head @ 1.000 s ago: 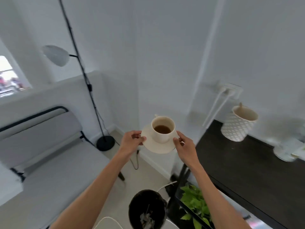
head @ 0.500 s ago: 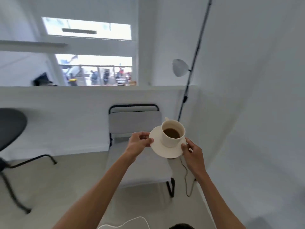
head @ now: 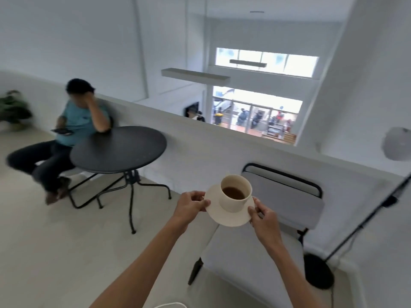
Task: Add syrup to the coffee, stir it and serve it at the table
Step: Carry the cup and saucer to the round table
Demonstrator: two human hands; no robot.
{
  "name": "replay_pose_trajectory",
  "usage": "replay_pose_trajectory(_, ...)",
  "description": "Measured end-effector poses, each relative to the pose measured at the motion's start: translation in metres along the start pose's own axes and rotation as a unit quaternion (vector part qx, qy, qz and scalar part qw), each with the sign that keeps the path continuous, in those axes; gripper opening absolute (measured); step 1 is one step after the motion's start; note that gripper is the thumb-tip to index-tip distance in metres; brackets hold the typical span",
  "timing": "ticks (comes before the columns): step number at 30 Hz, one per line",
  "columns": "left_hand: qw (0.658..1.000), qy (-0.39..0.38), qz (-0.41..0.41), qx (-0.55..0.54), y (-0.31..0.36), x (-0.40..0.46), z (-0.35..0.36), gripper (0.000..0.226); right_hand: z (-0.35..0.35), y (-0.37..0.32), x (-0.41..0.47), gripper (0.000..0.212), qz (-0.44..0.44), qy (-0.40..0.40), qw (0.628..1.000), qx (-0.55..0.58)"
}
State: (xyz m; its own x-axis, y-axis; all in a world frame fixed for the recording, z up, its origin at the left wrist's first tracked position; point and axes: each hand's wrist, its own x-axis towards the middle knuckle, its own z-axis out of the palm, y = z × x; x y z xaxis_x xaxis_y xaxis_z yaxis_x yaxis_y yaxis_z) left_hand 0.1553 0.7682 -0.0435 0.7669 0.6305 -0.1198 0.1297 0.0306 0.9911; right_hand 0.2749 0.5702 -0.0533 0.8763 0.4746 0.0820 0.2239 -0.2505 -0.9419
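At the far left a blurred potted plant (head: 13, 110) stands on the floor by the white wall. Next to it a seated person (head: 66, 138) in a teal shirt rests one elbow on a round black worktop (head: 117, 148) and holds a dark phone (head: 62, 131) low in the other hand; the top of this worktop is bare and its thin black legs splay out onto the pale floor. Behind it runs a low white half-wall (head: 222, 150), and past that a bright glazed opening shows a lower level. In the foreground the left hand (head: 191, 204) pinches the left rim of a cream saucer (head: 231, 216), thumb on top and fingers curled beneath. The saucer is held in the air, well apart from the black worktop, and carries a cream cup (head: 235, 194) standing upright with dark coffee (head: 233, 193) low inside. The right hand (head: 264, 221) grips the saucer's right rim the same way. Directly below and behind the cup sits a grey cushioned chair (head: 266, 241) with a black frame, between the person and the half-wall. Further right a black floor lamp pole (head: 367, 218) slants up from a round base (head: 318, 271), its pale shade (head: 398, 143) at the right edge.
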Motion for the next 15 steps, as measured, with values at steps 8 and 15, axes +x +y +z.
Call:
replay_pose_trajectory(8,0.991,0.131,-0.028,-0.013,-0.006,-0.001,-0.075,0.034,0.079,-0.028,0.049,0.033,-0.033,-0.124,0.992,0.002)
replay_pose_trajectory(15,0.977,0.205,-0.053,-0.009,-0.023,0.02,-0.143,0.03,0.159,-0.043,0.074,0.031,-0.046,-0.198,0.979,0.007)
